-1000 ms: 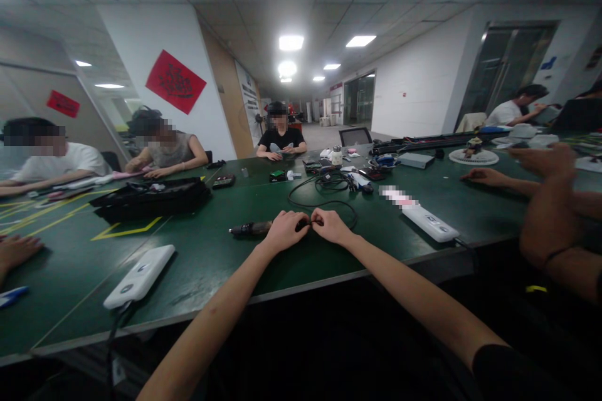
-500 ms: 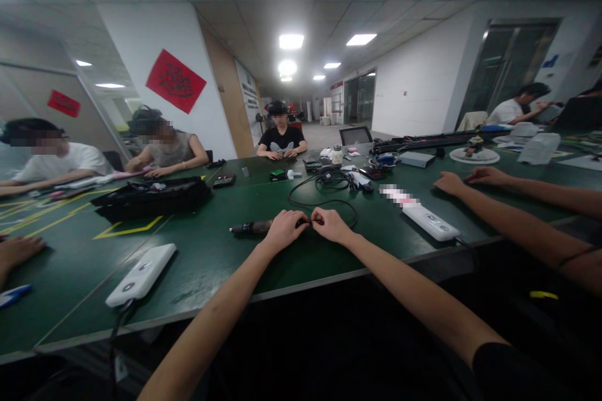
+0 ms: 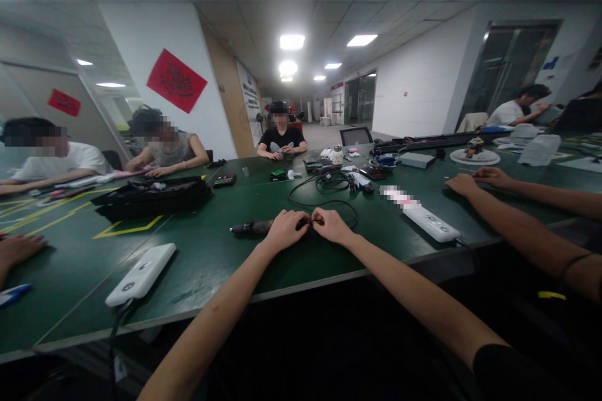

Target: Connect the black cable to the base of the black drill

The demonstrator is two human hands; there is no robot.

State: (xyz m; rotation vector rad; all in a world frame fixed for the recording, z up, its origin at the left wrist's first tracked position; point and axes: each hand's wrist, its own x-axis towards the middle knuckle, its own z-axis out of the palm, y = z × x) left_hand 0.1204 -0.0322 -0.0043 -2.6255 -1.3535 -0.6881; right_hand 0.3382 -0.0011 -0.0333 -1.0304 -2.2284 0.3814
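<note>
My left hand is closed around the rear end of a dark cylindrical hand tool that lies on the green table, its tip pointing left. My right hand is closed in a pinch right beside it, gripping the black cable where it meets the tool. The two hands almost touch. The cable loops away from my hands toward the middle of the table.
A white power strip lies at the left front, another white power strip at the right. A black bag sits at the left. Small devices and cables clutter the table's middle. Several people sit around; a neighbour's forearms rest at the right.
My hands have stayed put. The neighbour on the right has lowered a raised arm, and both of that person's forearms now lie on the table.
</note>
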